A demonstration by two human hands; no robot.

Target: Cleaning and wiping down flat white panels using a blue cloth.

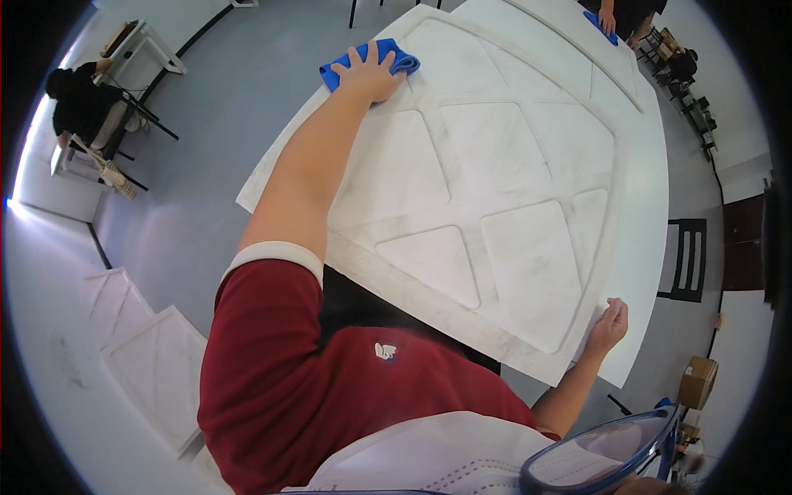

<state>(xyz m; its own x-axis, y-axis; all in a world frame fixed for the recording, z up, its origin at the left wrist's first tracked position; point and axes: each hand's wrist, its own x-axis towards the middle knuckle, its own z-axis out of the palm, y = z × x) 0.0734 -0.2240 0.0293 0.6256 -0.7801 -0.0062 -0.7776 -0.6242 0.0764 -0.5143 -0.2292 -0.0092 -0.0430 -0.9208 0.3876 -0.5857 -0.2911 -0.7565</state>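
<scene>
My left hand [371,75] reaches to the far left edge of a large white panel [461,204], its fingers spread over a folded blue cloth [405,64] and pressing it down. The cloth partly overhangs the panel's edge. Raised borders and recessed fields with rounded corners shape the panel, and faint grey smudges mark its surface. My right hand [609,325] is curled shut beside the panel's near right edge, above the white table [637,247]. No object shows in it, though its palm side is hidden.
Across the table, another person's hand [607,21] rests on a blue cloth [595,23] near a long white strip [575,46]. A seated person [86,102] is at left. More white panels [158,371] lean at lower left. A black chair [685,260] stands right.
</scene>
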